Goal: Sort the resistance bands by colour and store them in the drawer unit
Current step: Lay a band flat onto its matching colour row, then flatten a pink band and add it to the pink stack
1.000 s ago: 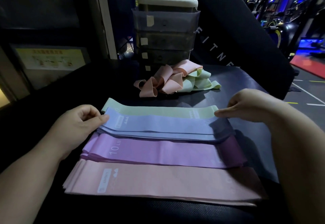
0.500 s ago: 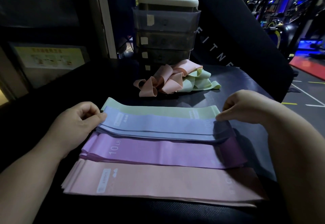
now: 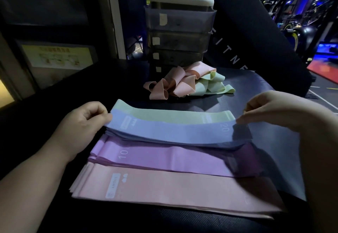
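Nearest lies the pink stack (image 3: 173, 192), flat, thin, matte strips fanned slightly at the left edge. Its right end is dim under the shadow of the right forearm. Behind it, overlapping like shingles, is the purple stack (image 3: 164, 157), printed "10"; its right end is shadowed too.

Next comes the blue stack (image 3: 146, 137). The left hand (image 3: 82, 123) pinches the left end of the top blue band (image 3: 173, 130) between thumb and curled fingers. The right hand (image 3: 274, 108) pinches the right end, beside the "20" print. The band sags a little between them. A green band (image 3: 164, 114) shows just behind, its near edge covered by the blue.

All of this rests on a dark textured mat (image 3: 265, 90), with bare room to the right and a strip between the stacks and the loose heap (image 3: 184, 84). There, curled pink and green bands are tangled. How many is hard to tell.

The heap touches the foot of the drawer unit (image 3: 179, 31), smoky translucent plastic with a pale top. Its drawers are closed, the lowest half hidden and the contents unreadable.
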{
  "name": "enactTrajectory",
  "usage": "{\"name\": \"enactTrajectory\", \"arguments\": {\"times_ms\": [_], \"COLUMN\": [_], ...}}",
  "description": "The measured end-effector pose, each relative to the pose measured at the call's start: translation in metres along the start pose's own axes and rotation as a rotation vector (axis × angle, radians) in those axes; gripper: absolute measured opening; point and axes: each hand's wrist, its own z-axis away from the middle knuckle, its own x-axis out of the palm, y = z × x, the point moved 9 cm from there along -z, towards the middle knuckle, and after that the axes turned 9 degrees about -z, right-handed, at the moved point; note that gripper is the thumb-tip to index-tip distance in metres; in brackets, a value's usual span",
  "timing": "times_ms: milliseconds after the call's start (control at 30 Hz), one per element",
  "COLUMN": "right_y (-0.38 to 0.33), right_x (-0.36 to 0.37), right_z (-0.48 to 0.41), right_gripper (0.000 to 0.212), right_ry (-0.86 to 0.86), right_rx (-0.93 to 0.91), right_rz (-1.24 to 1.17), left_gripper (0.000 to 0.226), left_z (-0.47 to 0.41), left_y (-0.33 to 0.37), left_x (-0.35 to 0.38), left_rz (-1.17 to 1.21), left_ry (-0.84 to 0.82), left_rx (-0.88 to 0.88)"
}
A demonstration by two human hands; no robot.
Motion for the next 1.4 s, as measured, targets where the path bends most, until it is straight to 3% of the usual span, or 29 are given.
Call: {"name": "enactTrajectory", "arguments": {"times_ms": [167, 367, 567, 700, 733, 833, 900, 1200, 1400], "right_y": [0.004, 0.006, 0.003, 0.005, 0.004, 0.009, 0.014, 0.023, 0.025], "right_x": [0.008, 0.006, 0.014, 0.015, 0.018, 0.021, 0.023, 0.025, 0.029], "right_z": [-0.007, -0.007, -0.003, -0.006, -0.004, -0.003, -0.006, -0.016, -0.015], "right_gripper": [0.024, 0.026, 0.031, 0.078, 0.077, 0.041, 0.033, 0.032, 0.032], "right_ry": [0.002, 0.023, -0.028, -0.066, -0.077, -0.073, -0.077, -0.073, -0.129], "right_rx": [0.035, 0.045, 0.064, 0.051, 0.051, 0.117, 0.120, 0.115, 0.137], "right_rz": [0.171, 0.167, 0.151, 0.088, 0.077, 0.041, 0.044, 0.030, 0.026], "left_gripper": [0.021, 0.018, 0.043, 0.051, 0.052, 0.041, 0.037, 0.026, 0.032], "left_z": [-0.001, -0.001, 0.008, 0.018, 0.021, 0.031, 0.035, 0.036, 0.035], "left_y": [-0.004, -0.003, -0.005, 0.001, 0.003, 0.005, 0.005, 0.006, 0.006], "left_x": [0.004, 0.000, -0.010, -0.008, -0.007, -0.002, -0.002, -0.016, -0.015], "left_rz": [-0.264, -0.314, -0.218, -0.185, -0.223, -0.338, -0.436, -0.562, -0.561], "left_ry": [-0.021, 0.042, 0.016, -0.119, -0.152, -0.213, -0.218, -0.095, -0.108], "left_rx": [0.020, 0.045, -0.027, -0.106, -0.119, -0.142, -0.147, -0.121, -0.115]}}
